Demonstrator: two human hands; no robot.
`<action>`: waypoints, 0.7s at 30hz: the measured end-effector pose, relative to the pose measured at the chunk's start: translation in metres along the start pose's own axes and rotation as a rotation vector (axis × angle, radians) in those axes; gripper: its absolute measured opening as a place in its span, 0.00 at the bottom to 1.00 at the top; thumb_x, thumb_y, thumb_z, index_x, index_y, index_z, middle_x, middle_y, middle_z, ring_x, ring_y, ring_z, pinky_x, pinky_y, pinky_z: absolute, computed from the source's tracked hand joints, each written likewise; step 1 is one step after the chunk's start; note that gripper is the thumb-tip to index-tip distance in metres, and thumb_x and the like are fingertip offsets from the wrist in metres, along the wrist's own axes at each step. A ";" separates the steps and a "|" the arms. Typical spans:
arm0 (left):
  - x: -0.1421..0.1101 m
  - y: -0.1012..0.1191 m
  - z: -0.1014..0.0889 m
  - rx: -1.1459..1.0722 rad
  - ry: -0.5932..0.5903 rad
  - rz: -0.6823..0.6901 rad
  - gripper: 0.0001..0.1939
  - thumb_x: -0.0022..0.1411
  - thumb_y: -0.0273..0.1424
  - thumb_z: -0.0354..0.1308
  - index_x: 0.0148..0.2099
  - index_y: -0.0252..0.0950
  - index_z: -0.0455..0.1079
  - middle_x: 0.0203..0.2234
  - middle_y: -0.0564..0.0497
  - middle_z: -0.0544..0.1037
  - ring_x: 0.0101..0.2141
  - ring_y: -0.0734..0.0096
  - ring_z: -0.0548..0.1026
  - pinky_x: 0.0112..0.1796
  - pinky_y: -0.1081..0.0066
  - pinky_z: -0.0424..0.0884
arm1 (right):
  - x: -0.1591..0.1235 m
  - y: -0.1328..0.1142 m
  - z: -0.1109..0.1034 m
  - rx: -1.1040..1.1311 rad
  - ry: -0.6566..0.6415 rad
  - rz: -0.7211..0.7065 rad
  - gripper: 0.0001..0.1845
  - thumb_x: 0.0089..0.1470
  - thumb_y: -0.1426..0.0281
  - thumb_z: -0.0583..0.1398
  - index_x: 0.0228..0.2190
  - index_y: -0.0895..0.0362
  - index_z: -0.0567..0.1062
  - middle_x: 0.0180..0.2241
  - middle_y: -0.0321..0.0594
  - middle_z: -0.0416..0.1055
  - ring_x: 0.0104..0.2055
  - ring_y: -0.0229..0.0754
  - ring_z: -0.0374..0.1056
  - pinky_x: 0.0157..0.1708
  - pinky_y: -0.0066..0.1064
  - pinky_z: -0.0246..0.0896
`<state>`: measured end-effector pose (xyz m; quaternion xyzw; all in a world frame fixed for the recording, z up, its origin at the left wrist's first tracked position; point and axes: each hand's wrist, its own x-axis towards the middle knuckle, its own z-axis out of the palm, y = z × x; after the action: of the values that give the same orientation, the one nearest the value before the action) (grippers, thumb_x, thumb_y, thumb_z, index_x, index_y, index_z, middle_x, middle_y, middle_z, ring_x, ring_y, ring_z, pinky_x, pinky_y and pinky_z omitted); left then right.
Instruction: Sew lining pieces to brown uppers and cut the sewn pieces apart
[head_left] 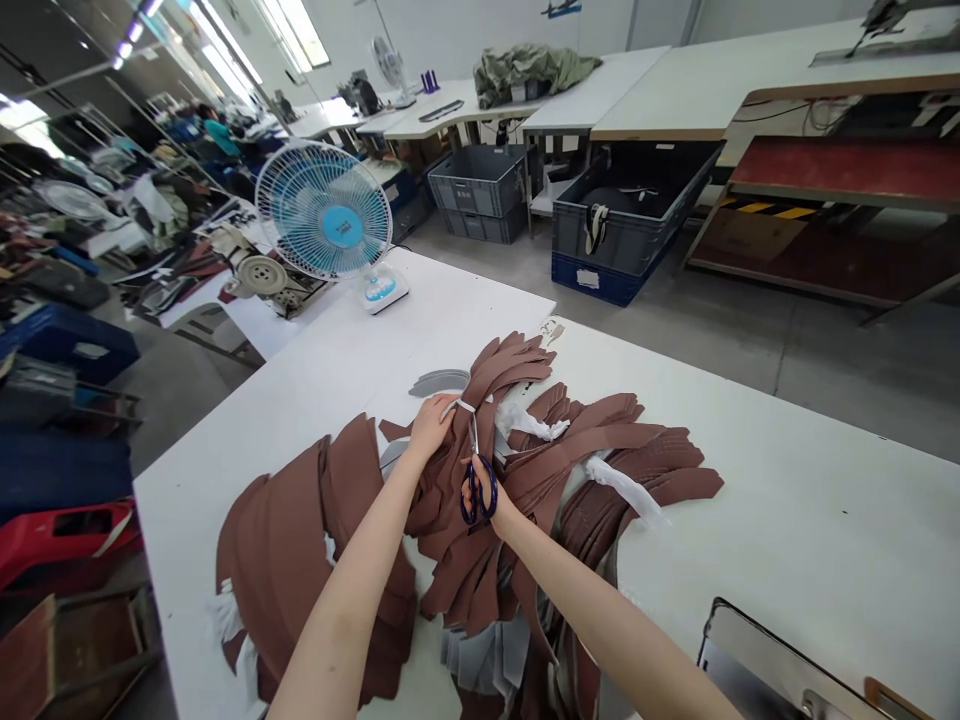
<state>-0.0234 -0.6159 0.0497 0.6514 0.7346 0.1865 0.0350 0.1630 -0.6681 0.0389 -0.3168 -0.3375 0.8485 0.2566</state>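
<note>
Brown cut fabric pieces lie in heaps and bundles across the white table, with white strips tied round some of them. At the middle bundle, my left hand is closed, its fingers pinching the white tie strip where it crosses the brown pieces. My right hand is closed round the dark blue handles of the scissors. Their blades point away from me, with the tips at the tie strip. Grey pieces show under the brown ones, and a loose white strip hangs off the right bundle.
A fan stands at the table's far left corner, beside a sewing machine. A metal-edged object lies at the near right. Grey crates and a larger bin stand on the floor beyond.
</note>
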 end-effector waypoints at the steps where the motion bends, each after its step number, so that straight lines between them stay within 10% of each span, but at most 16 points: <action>1: 0.008 0.003 0.001 0.059 -0.030 0.029 0.17 0.65 0.27 0.44 0.54 0.39 0.66 0.50 0.47 0.72 0.50 0.65 0.69 0.50 0.65 0.65 | 0.004 -0.001 0.001 -0.008 0.012 -0.012 0.33 0.43 0.39 0.55 0.38 0.53 0.64 0.15 0.25 0.61 0.14 0.32 0.56 0.15 0.24 0.51; 7: 0.030 0.003 0.014 0.199 -0.134 0.062 0.12 0.64 0.25 0.44 0.39 0.34 0.70 0.38 0.44 0.73 0.39 0.62 0.73 0.41 0.66 0.67 | 0.026 -0.007 -0.001 -0.048 0.031 0.035 0.35 0.41 0.37 0.53 0.36 0.54 0.63 0.14 0.25 0.60 0.13 0.33 0.57 0.15 0.24 0.50; 21: 0.031 0.001 0.012 0.264 -0.103 0.191 0.10 0.65 0.24 0.42 0.40 0.34 0.65 0.38 0.42 0.71 0.40 0.59 0.70 0.43 0.62 0.64 | 0.046 -0.003 -0.006 -0.066 0.083 -0.004 0.34 0.41 0.38 0.55 0.36 0.55 0.64 0.12 0.23 0.59 0.11 0.31 0.54 0.13 0.23 0.48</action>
<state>-0.0234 -0.5825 0.0445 0.7260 0.6846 0.0570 -0.0311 0.1371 -0.6344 0.0213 -0.3592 -0.3552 0.8225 0.2614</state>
